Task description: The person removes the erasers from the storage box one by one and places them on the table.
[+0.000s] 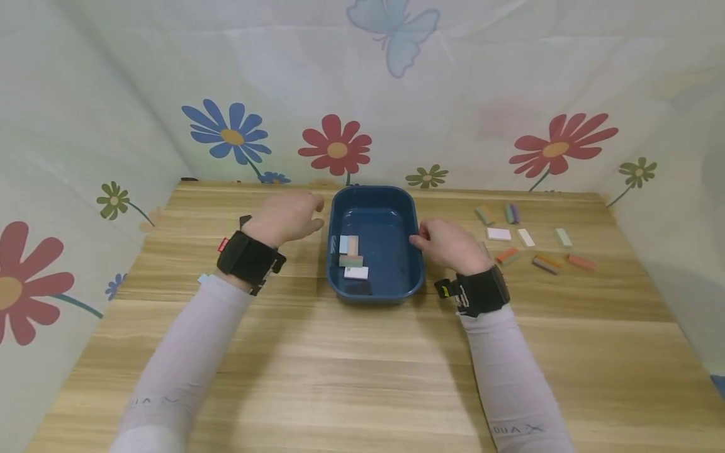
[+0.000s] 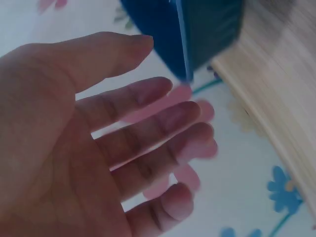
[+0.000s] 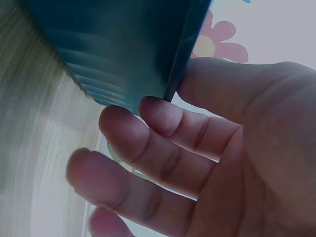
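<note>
A dark blue plastic bin [image 1: 376, 292] stands on the table. At its left end in the head view lie several small rectangular blocks, among them a light blue block [image 1: 343, 244], a peach block [image 1: 353, 245] and a white block [image 1: 356, 273]. My right hand [image 1: 450, 244] pinches the bin's right rim, thumb over the inside and index finger against the outer wall [image 3: 113, 54]. Left of the bin, my left hand [image 1: 289, 217] hovers with fingers loosely bent and apart. Its palm is bare in the left wrist view, and the bin's corner [image 2: 190, 59] lies beyond the fingertips.
Right of the bin, several small blocks are scattered on the wooden table [image 1: 362, 377], including a white block [image 1: 499, 234], a pale green block [image 1: 563, 237] and an orange block [image 1: 581, 262]. A light blue piece [image 1: 204, 278] shows by the left sleeve. Flower-printed cloth [image 1: 442, 100] encloses the table.
</note>
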A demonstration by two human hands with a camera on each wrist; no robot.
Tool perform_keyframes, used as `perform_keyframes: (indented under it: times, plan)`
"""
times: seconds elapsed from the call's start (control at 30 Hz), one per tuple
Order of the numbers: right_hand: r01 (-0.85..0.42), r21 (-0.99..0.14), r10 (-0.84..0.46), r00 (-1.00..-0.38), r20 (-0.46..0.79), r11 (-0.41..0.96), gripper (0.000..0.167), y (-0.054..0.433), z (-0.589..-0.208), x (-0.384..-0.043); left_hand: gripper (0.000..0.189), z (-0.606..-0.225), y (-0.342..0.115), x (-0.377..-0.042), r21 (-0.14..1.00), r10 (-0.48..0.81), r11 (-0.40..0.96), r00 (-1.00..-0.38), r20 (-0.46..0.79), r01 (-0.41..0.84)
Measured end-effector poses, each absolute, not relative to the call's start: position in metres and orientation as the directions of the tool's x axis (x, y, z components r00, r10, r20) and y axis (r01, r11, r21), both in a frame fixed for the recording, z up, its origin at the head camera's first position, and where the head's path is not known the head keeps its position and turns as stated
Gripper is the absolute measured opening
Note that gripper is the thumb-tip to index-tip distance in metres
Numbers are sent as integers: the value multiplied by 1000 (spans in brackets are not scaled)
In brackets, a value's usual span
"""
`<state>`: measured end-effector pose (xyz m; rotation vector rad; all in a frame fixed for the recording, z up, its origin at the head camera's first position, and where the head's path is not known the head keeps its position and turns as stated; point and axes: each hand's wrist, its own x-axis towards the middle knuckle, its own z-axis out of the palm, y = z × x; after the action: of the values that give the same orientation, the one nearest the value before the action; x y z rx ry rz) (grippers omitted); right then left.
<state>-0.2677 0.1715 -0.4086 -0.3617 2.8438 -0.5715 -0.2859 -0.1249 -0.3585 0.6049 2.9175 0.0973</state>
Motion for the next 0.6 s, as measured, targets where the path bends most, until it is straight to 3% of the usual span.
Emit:
perform_keyframes:
  times: [0.27, 0.6]
  plan:
    - [-207, -405, -289, -945, -153, 891, 30, 174, -408, -270, 28, -368, -57, -310, -46, 552, 810, -787, -275, 585]
    - [-225, -412, -308, -940, -148, 883, 30, 175, -408, -270, 26, -374, -27, -315, -134, 534, 756, -722, -439, 641]
